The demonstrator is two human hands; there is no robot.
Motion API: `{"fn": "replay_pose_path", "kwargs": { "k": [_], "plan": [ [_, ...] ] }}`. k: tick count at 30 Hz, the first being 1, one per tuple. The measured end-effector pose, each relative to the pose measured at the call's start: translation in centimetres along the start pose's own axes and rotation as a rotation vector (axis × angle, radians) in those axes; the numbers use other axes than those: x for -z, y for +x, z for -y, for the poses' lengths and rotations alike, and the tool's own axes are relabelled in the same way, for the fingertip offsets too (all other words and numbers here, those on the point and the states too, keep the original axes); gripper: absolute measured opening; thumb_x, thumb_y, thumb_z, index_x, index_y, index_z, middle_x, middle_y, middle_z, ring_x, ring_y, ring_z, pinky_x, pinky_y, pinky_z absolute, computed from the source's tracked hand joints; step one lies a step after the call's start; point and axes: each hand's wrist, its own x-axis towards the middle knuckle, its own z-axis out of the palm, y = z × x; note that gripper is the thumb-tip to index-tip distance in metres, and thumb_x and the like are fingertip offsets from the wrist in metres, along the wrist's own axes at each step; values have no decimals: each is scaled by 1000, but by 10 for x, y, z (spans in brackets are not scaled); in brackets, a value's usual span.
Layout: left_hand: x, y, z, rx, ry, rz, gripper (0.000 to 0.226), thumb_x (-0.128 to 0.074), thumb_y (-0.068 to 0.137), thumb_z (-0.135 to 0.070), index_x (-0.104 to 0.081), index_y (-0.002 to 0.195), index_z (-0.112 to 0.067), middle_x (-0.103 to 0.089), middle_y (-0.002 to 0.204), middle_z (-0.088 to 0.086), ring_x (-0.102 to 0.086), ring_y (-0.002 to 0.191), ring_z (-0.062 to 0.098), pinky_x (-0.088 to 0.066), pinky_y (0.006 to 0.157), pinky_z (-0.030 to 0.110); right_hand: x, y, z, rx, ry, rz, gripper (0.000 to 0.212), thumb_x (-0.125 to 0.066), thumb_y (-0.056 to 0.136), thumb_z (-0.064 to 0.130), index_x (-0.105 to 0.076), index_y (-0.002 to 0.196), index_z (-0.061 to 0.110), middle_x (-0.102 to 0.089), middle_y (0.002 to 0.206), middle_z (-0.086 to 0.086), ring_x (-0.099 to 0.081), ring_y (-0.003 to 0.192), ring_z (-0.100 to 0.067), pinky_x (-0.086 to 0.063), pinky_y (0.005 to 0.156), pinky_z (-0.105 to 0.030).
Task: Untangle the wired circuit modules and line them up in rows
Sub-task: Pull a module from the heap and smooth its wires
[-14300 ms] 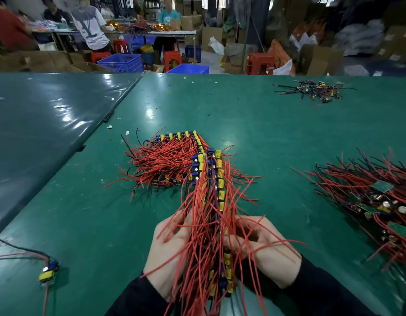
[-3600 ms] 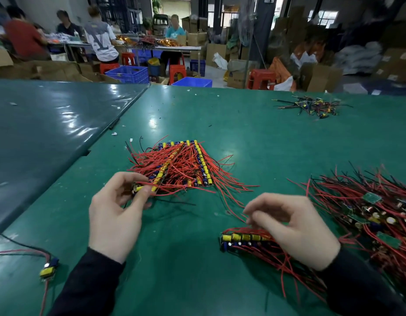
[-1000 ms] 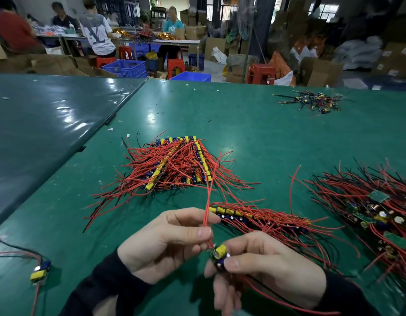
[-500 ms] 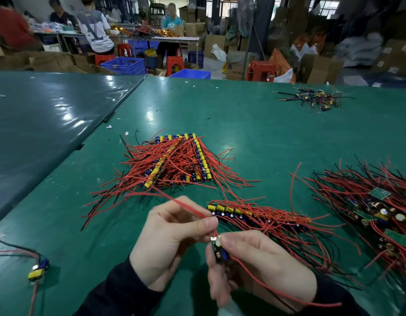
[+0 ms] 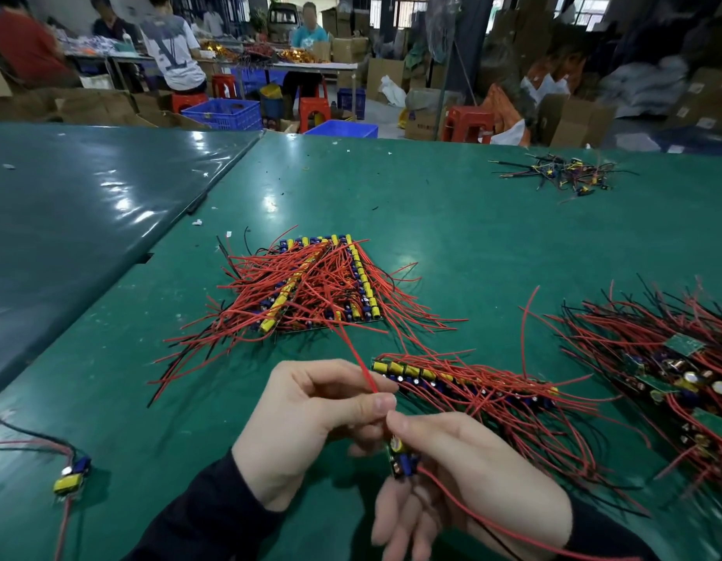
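Blue crates (image 5: 223,113) and red stools (image 5: 467,123) stand behind the table (image 5: 432,220).

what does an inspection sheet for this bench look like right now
surface: green table, darker table butted on the left.
job's things: stacked rows of modules; a short row; a tangled pile at right.
clutter: small far pile; stray module near left.
hands: left hand pinches a red wire; right hand holds one module.
cables: red and black leads fan out from every group.
surroundings: people at far tables, blue crate, red stools, cartons.
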Motion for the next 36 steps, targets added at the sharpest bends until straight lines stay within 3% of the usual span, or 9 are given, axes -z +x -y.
{"fn": "replay_pose_path", "kwargs": {
  "k": [6, 11, 15, 17, 22, 26, 31, 36],
  "plan": [
    [-4, -2, 5, -203, 230, -98, 18, -77, 53, -19, -78, 70, -13, -70, 63, 12, -57, 51, 8, -45, 47, 18, -3, 0, -6, 34, -96, -106, 34, -49, 80, 37, -58, 80, 4, -65, 65, -19, -64, 48, -21, -49, 41, -22],
    [-2, 0, 3, -57, 17, -43, 22, -73, 55, -13, -77, 76, -5, -66, 60, 12, -59, 48, 13, -48, 46, 19, -7, 0, -6, 95, -71, -148, 37, -51, 80, 37, -62, 61, 7, -66, 64, -20, -65, 48, -23, -48, 40, -20],
    [-1, -1, 5, -106, 105, -64, 7, -72, 63, 4, -74, 69, 1, -63, 55, 17, -57, 44, 16, -47, 43, 20, -5, 1, -9, 75, -116, -147, 41, -51, 81, 36, -58, 65, -1, -67, 64, -18, -65, 48, -21, -49, 41, -20],
    [-2, -1, 7, -170, 176, -88, 10, -69, 69, 11, -73, 68, 3, -62, 53, 18, -57, 44, 18, -48, 43, 21, -4, 3, -11, 60, -132, -149, 44, -51, 81, 37, -57, 71, -6, -67, 64, -17, -65, 47, -20, -49, 41, -20],
    [4, 3, 5, -195, 124, -189, 17, -66, 74, 12, -74, 70, -2, -67, 60, 19, -64, 47, 24, -53, 46, 25, -5, 4, -11, 39, -144, -132, 40, -52, 78, 40, -59, 65, 2, -67, 65, -16, -63, 47, -17, -50, 42, -21],
    [4, 3, 3, -182, 138, -176, 18, -64, 76, 14, -73, 69, 0, -67, 61, 19, -66, 49, 26, -53, 46, 23, -7, 3, -11, 23, -151, -135, 40, -53, 77, 41, -59, 63, 4, -68, 65, -15, -63, 47, -17, -50, 43, -20],
    [6, 6, 1, -188, 77, -220, 17, -63, 79, 10, -70, 87, -3, -69, 65, 16, -66, 49, 27, -53, 44, 25, -9, 2, -10, 9, -157, -147, 42, -47, 93, 31, -60, 61, 7, -68, 65, -14, -62, 47, -15, -49, 44, -19],
    [10, 7, 3, -198, 90, -233, 14, -61, 81, 10, -71, 83, 0, -69, 67, 17, -67, 51, 30, -53, 45, 25, -10, 1, -9, -8, -164, -154, 44, -44, 97, 27, -60, 61, 7, -68, 65, -14, -62, 47, -14, -48, 44, -18]
  ]
}}
